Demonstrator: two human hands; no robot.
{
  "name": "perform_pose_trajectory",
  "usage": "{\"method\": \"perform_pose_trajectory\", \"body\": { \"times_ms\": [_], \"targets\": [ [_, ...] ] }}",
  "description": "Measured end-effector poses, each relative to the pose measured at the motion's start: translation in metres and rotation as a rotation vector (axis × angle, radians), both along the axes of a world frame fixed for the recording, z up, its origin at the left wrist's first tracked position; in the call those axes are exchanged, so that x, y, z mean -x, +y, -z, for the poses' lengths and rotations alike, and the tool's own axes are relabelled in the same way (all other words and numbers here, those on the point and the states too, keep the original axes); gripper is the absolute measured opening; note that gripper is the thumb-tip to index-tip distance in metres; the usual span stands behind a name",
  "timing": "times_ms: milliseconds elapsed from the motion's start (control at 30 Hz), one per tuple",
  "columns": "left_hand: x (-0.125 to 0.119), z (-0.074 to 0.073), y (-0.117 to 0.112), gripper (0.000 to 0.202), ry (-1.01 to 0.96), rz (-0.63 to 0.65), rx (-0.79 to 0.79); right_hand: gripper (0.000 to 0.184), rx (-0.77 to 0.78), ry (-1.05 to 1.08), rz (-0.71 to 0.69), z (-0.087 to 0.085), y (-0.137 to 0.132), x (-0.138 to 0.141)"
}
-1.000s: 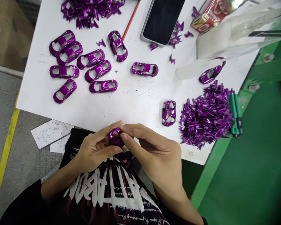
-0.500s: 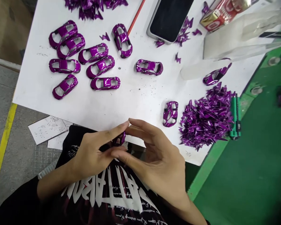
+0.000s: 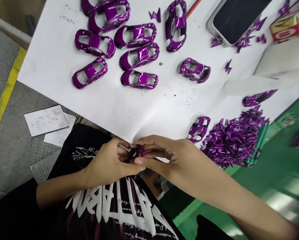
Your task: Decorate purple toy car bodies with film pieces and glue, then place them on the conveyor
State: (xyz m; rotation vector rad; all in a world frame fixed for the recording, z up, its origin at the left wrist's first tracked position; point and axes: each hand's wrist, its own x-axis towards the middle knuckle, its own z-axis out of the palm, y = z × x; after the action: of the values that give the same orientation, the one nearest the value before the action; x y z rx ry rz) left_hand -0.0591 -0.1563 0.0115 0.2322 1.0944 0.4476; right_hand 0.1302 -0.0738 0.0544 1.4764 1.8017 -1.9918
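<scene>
A small purple toy car body [image 3: 139, 151] is between my two hands at the table's front edge. My left hand [image 3: 104, 164] grips it from the left, thumb along its near side. From the right, my right hand [image 3: 171, 154] pinches it between thumb and fingers. Much of the car body is hidden by the fingers. Right of my right hand lies another purple car body [image 3: 198, 129], beside a heap of pointed purple plastic parts [image 3: 230, 141]. Several more car bodies [image 3: 139, 79] lie beyond my hands, and a single one [image 3: 195, 70] sits apart to their right.
A phone [image 3: 235, 20] lies at the back, with loose purple parts around it. Translucent white plastic containers [image 3: 281, 60] and a red-and-gold pack [image 3: 286, 30] stand at the right. A green pen-like tool [image 3: 258, 146] borders the heap. White cards [image 3: 46, 120] lie below the table's left.
Both hands have closed in on the car body, the right hand's fingers now pinching it. The camera view has shifted, so the table's contents appear larger and further right.
</scene>
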Motion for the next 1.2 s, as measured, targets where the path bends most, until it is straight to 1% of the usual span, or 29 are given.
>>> {"method": "perform_pose_trajectory", "body": {
  "times_ms": [67, 133, 200, 267, 367, 467, 533, 633, 733, 800, 867, 967, 1033, 1133, 1200],
  "targets": [
    [0.0, 0.003, 0.005, 0.047, -0.069, -0.004, -0.014, 0.026, -0.012, -0.039, -0.053, 0.001, 0.006, 0.002],
    [0.001, 0.005, 0.01, 0.033, -0.148, -0.014, -0.047, 0.024, -0.022, -0.077, -0.094, 0.001, 0.012, 0.005],
    [0.003, 0.006, 0.014, 0.019, -0.207, -0.054, -0.071, 0.02, -0.039, -0.121, -0.131, 0.001, 0.016, 0.009],
    [0.005, 0.007, 0.017, 0.015, -0.238, -0.098, -0.067, 0.017, -0.034, -0.178, -0.175, 0.0, 0.021, 0.014],
    [0.007, 0.006, 0.02, 0.018, -0.251, -0.089, -0.021, 0.014, -0.019, -0.312, -0.234, -0.001, 0.028, 0.022],
    [0.007, 0.005, 0.022, 0.019, -0.272, -0.089, 0.03, 0.022, -0.003, -0.428, -0.267, -0.001, 0.035, 0.028],
    [0.005, 0.005, 0.021, 0.022, -0.269, -0.127, 0.055, 0.024, 0.02, -0.457, -0.284, -0.001, 0.038, 0.029],
    [0.003, 0.005, 0.021, 0.024, -0.236, -0.154, 0.076, 0.024, 0.033, -0.426, -0.272, 0.003, 0.04, 0.025],
    [0.003, 0.004, 0.023, 0.025, -0.269, -0.145, 0.119, 0.023, 0.045, -0.356, -0.226, 0.006, 0.041, 0.02],
    [0.004, 0.003, 0.025, 0.025, -0.297, -0.153, 0.144, 0.023, 0.071, -0.355, -0.203, 0.008, 0.042, 0.017],
    [0.003, 0.002, 0.027, 0.026, -0.283, -0.161, 0.163, 0.022, 0.101, -0.366, -0.198, 0.009, 0.043, 0.016],
    [0.0, 0.001, 0.026, 0.028, -0.227, -0.149, 0.18, 0.02, 0.071, -0.363, -0.196, 0.01, 0.04, 0.014],
    [-0.002, 0.0, 0.025, 0.027, -0.187, -0.155, 0.156, 0.019, 0.035, -0.345, -0.188, 0.011, 0.037, 0.013],
    [-0.002, -0.002, 0.026, 0.027, -0.168, -0.158, 0.13, 0.019, 0.025, -0.305, -0.166, 0.012, 0.031, 0.009],
    [-0.002, -0.003, 0.027, 0.028, -0.174, -0.148, 0.141, 0.02, 0.023, -0.287, -0.152, 0.013, 0.029, 0.007]
  ]
}}
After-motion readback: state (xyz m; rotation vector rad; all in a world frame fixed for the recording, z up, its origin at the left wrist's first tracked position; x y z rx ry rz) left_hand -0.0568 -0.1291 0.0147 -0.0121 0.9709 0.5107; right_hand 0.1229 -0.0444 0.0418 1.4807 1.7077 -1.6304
